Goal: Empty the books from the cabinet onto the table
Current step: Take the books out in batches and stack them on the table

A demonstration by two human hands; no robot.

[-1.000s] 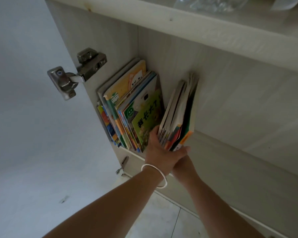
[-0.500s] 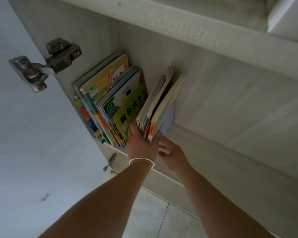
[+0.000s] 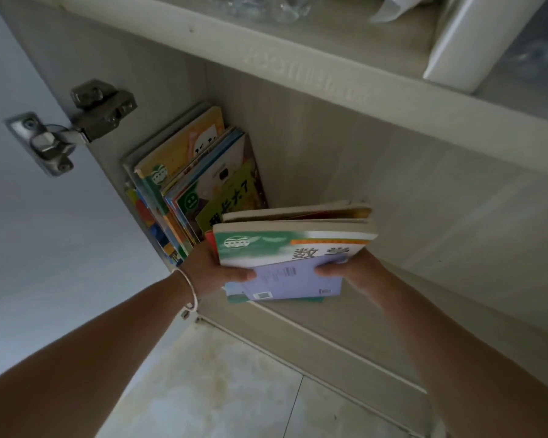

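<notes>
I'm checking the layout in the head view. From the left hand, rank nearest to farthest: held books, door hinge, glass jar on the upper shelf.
1. Held books, in the left hand.
2. Door hinge, up left.
3. Glass jar, top, upper shelf.

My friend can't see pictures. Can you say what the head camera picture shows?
Two hands, left and right, hold a stack of books flat, in front of an open cabinet. More books lean against its left wall, beside a metal hinge.

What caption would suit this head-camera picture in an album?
Both hands, left hand and right hand, lift a stack of books from the cabinet; more books remain.
</notes>
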